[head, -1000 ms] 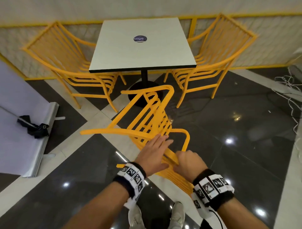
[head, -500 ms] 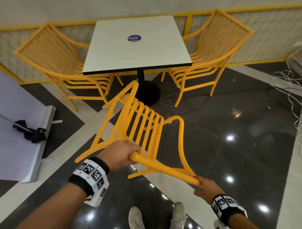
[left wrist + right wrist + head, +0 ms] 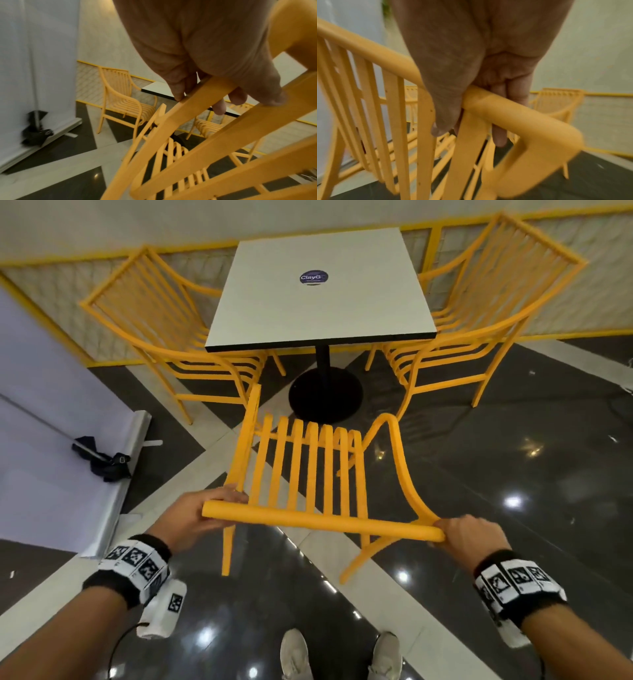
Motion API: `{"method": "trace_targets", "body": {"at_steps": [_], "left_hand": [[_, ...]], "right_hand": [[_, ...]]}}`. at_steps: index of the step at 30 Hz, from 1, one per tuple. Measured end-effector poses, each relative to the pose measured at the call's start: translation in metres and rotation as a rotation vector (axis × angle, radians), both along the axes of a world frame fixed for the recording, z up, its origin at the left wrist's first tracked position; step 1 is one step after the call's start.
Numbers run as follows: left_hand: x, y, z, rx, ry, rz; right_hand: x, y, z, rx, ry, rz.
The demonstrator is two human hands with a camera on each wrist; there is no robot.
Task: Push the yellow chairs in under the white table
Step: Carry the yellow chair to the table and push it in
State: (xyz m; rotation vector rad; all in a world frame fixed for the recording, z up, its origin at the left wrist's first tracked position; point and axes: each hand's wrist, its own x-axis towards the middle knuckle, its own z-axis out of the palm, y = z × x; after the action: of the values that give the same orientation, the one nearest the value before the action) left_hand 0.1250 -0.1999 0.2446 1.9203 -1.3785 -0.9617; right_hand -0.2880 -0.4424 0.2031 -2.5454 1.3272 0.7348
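Yellow chair [image 3: 308, 474] upright, facing white table [image 3: 318, 313]

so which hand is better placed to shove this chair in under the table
Neither alone. Left hand and right hand each grip one end of the near chair's top rail, squarely facing the white table; push with both.

Table [image 3: 318, 299] ahead of us, a side chair [image 3: 178, 337] at its left, another chair [image 3: 472, 313] at its right, the near chair [image 3: 308, 474] between us and the table, roller stand [image 3: 113, 474] far left
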Motion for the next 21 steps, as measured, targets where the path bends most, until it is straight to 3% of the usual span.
{"method": "trace_targets", "body": {"at_steps": [3,12,15,18,21], "left_hand": [[0.007,0.026,-0.02,0.016,0.084,0.121],[0.014,0.087,-0.096,0.097,-0.013,0.219],[0.02,0.099,-0.108,0.093,-0.06,0.236],[0.024,0.108,-0.12,0.09,-0.047,0.282],[0.022,0.111,-0.129,0.088,-0.043,0.293]], "right_hand": [[0.018,0.005,0.017,-0.127,0.053,0.107],[0.047,0.055,0.016,-0.152,0.278,0.183],[0.056,0.069,0.008,-0.105,0.258,0.202],[0.063,0.085,0.005,-0.031,0.265,0.106],[0.057,0.093,-0.007,-0.106,0.237,0.12]]}}
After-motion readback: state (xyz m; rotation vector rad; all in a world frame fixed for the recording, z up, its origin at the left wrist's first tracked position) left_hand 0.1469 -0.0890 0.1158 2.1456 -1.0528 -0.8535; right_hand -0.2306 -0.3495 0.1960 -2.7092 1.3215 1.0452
